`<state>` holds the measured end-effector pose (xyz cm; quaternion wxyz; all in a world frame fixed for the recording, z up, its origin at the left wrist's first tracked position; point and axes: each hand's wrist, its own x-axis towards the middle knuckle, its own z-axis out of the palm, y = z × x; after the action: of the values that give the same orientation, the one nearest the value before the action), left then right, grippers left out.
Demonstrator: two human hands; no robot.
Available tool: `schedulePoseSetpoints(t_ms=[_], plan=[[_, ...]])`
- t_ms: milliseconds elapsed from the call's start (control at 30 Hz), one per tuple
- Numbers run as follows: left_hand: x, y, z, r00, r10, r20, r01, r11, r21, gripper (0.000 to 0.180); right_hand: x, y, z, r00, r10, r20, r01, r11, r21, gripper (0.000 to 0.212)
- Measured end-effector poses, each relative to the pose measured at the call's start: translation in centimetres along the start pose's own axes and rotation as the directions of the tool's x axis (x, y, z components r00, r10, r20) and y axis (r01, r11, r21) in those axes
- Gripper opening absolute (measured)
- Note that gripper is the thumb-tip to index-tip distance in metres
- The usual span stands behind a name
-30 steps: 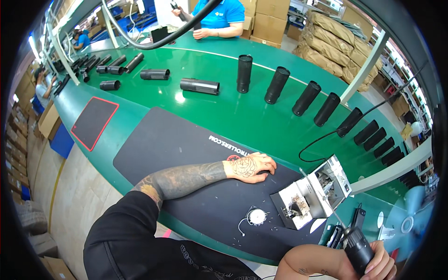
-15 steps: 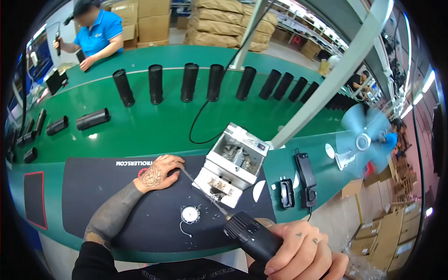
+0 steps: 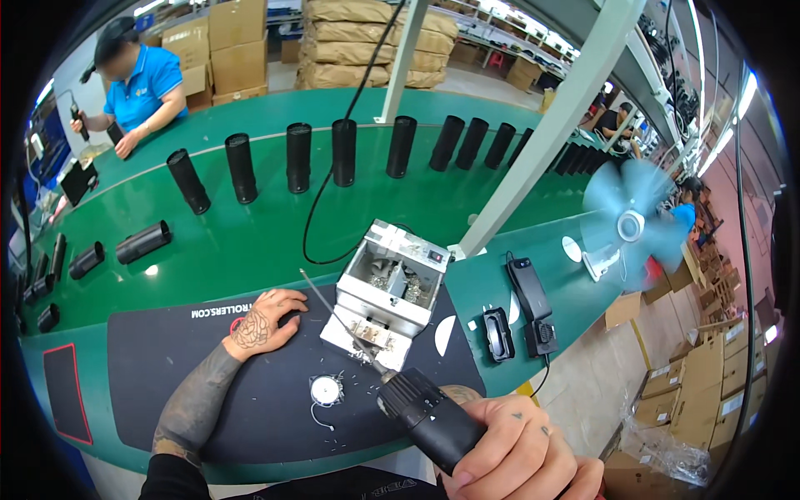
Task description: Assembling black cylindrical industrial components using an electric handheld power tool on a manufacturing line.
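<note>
My left hand (image 3: 262, 327) lies on the dark mat (image 3: 167, 375), its fingers stretched and holding nothing. In my right hand (image 3: 521, 450) is a black electric screwdriver (image 3: 429, 417), gripped round its body. Its long thin bit passes in front of the screw feeder (image 3: 392, 292), with the tip just beyond my left fingertips. That feeder is a grey metal box holding loose screws behind a clear window. Nearer to me, a small round white-and-metal part (image 3: 326, 389) with a thin white cable lies on the mat, small bits scattered beside it.
Black tubes (image 3: 298, 158) stand in a row on the green conveyor belt (image 3: 250, 242); several lie at its left. A blue fan (image 3: 631, 225) spins at right, near a black charger (image 3: 531, 304) and an oblong black part (image 3: 498, 335). A slanted post (image 3: 542, 137) rises behind the feeder. A co-worker (image 3: 142, 83) sits across.
The whole scene has shifted left in the picture as my head turned. The screwdriver's tip has moved slightly away from my left fingers, which stay on the mat.
</note>
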<state>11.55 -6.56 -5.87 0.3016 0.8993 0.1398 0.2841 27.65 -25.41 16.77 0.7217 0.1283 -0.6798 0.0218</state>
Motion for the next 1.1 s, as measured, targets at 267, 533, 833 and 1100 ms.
schedulePoseSetpoints(t_ms=[267,533,833,1100], plan=[[-2.8,-2.5,-1.9,1.0,0.001,-0.009,0.0,0.999,0.05,0.024,1.3,-3.1,3.6,0.781,0.605,-0.151,-0.604,0.674,-0.425,0.028],[-6.1,-4.6,-3.2,0.996,-0.032,-0.087,0.05,0.977,0.209,0.023,-4.6,0.8,3.0,0.921,-0.021,-0.39,0.001,0.999,-0.054,0.035],[-0.3,-14.5,-7.3,0.462,-0.675,-0.575,0.488,0.735,-0.471,0.042,-7.1,-0.3,-1.5,0.828,0.047,-0.559,0.245,0.866,0.435,0.043],[8.9,-24.9,-8.9,0.197,-0.294,-0.935,0.643,0.759,-0.103,0.079,-8.3,3.4,-5.9,0.869,-0.042,-0.493,0.395,0.659,0.64,0.053]])
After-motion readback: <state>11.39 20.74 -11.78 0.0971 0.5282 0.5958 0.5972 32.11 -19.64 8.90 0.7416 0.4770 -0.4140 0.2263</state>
